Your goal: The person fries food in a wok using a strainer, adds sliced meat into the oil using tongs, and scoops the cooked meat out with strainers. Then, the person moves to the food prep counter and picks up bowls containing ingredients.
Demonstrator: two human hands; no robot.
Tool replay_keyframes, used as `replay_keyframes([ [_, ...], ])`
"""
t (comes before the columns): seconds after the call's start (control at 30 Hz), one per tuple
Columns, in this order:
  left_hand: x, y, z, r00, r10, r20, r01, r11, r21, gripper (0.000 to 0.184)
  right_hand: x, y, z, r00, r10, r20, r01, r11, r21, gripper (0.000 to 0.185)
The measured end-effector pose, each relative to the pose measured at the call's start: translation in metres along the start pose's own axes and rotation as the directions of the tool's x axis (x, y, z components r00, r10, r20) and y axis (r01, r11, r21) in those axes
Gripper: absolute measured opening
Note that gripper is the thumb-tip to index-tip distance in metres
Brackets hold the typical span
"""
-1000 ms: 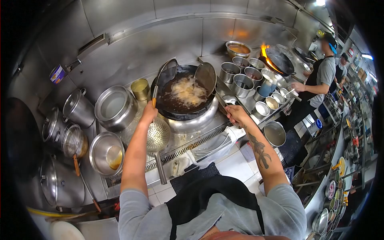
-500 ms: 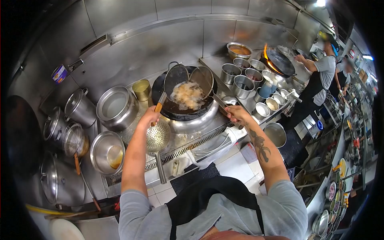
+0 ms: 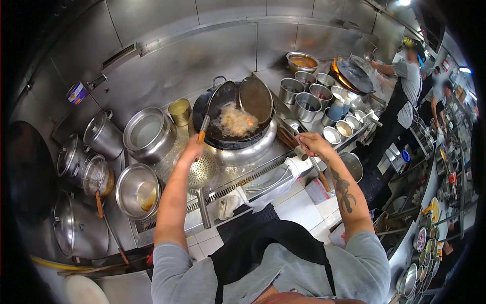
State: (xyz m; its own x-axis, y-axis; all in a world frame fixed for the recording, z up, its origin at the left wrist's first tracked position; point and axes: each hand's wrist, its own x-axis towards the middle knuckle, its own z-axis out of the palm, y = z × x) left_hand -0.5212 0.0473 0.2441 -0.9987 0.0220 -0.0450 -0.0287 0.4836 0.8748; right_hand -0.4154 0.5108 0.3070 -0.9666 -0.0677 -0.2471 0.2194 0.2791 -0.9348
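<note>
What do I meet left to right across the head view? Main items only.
Wide pot of cloudy liquid → left hand → near wok → right hand → flaming far wok → nearest co-worker.

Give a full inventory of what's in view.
Wok: one, black, centre
Frying food: one mass, golden, in the wok
Strainers: two, grey, over the wok
Perforated ladle: one, silver, front left of the wok
Tin: one, yellowish, left of the wok
Open pot: one, silver, left of the tin
Wide bowl: one, silver, left of the ladle
Lidded pots: three, silver, far left
Wire skimmer: one, brown handle, beside those pots
Containers: several, mostly silver, right of the wok
Orange-filled bowl: one, silver, behind the containers
Second wok: one, black, over flames, right
Pail: one, silver, right
Cloth: one, white, foreground
Co-workers: at least two, grey shirts, right
Apron: one, black, foreground
Left hand: one, bare, gripping one strainer
Right hand: one, bare, gripping the other
</note>
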Motion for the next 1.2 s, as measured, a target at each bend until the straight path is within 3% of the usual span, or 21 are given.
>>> replay_keyframes([
  [0.03, 0.003, -0.004, 0.004, 0.998, 0.059, -0.025, -0.059, 0.998, 0.019, 0.032, -0.003, -0.002, 0.002, 1.000, -0.007, -0.026, 0.008, 1.000, 0.014, 0.028],
  [0.13, 0.000, 0.001, 0.010, 0.996, -0.064, 0.060, 0.064, 0.998, 0.005, 0.028, -0.005, -0.001, 0.006, 0.995, -0.026, -0.096, 0.034, 0.996, 0.082, 0.028],
  [0.23, -0.017, 0.019, 0.020, 0.999, 0.028, 0.017, -0.029, 0.995, 0.090, 0.027, 0.000, 0.007, 0.004, 0.988, -0.034, -0.152, 0.063, 0.980, 0.187, 0.027],
  [0.33, -0.017, 0.001, 0.040, 0.932, 0.351, -0.087, -0.309, 0.898, 0.313, 0.027, 0.000, 0.006, 0.004, 0.981, -0.043, -0.187, 0.089, 0.965, 0.245, 0.026],
  [0.43, -0.040, 0.012, 0.055, 0.963, 0.247, -0.109, -0.182, 0.892, 0.413, 0.029, 0.000, 0.004, 0.003, 0.979, -0.069, -0.191, 0.118, 0.958, 0.260, 0.026],
  [0.6, -0.073, 0.018, 0.066, 0.965, 0.256, -0.045, -0.192, 0.817, 0.543, 0.049, 0.004, -0.003, 0.006, 0.978, -0.094, -0.189, 0.144, 0.950, 0.276, 0.026],
  [0.9, -0.124, 0.035, 0.078, 0.959, 0.277, -0.058, -0.182, 0.762, 0.621, 0.044, 0.022, -0.002, 0.015, 0.982, -0.135, -0.132, 0.168, 0.944, 0.283, 0.026],
  [1.0, -0.133, 0.026, 0.090, 0.963, 0.262, -0.064, -0.169, 0.770, 0.615, 0.036, 0.022, -0.006, 0.021, 0.978, -0.150, -0.145, 0.177, 0.963, 0.201, 0.026],
  [1.1, -0.140, 0.010, 0.105, 0.939, 0.332, -0.088, -0.213, 0.764, 0.609, 0.037, 0.054, 0.032, 0.014, 0.897, -0.395, -0.199, 0.322, 0.891, -0.320, 0.025],
  [1.2, -0.151, 0.004, 0.121, 0.959, 0.279, -0.044, -0.178, 0.720, 0.671, 0.058, 0.058, 0.036, 0.016, 0.906, -0.365, -0.214, 0.306, 0.914, -0.266, 0.025],
])
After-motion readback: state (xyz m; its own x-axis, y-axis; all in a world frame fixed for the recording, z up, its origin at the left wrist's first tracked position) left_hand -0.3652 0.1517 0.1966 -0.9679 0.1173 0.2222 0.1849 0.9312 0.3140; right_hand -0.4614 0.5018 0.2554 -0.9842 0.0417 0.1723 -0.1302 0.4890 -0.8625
